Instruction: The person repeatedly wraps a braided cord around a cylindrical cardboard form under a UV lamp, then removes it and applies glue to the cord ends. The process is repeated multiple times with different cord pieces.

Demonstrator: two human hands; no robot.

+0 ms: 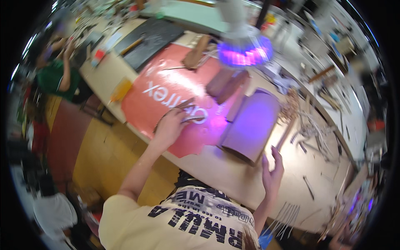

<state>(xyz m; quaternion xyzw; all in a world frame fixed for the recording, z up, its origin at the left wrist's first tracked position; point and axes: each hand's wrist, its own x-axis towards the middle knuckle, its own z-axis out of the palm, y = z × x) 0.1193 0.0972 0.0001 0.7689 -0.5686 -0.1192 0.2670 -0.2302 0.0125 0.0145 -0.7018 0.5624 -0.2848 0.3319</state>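
Note:
My left hand (168, 127) is closed over the red plastic sheet (143, 104), holding a thin dark strip (192, 118) that shows on both sides of the fingers; blur hides its exact kind. My right hand (273, 173) is held with thumb and fingers apart, nothing between them. Just beyond it, at the right of the sheet, lies a wide curved brown piece (254, 121), apparently leather, lit purple. Smaller folded brown pieces (227, 85) rest on the sheet farther away.
A white lamp (246, 48) glowing purple hangs over the table's far side. Tangled offcut strips (312, 129) lie to the right. A black mat (150, 39) with a wooden-handled tool (131, 46) sits far left. Another person in green (58, 77) works at the left.

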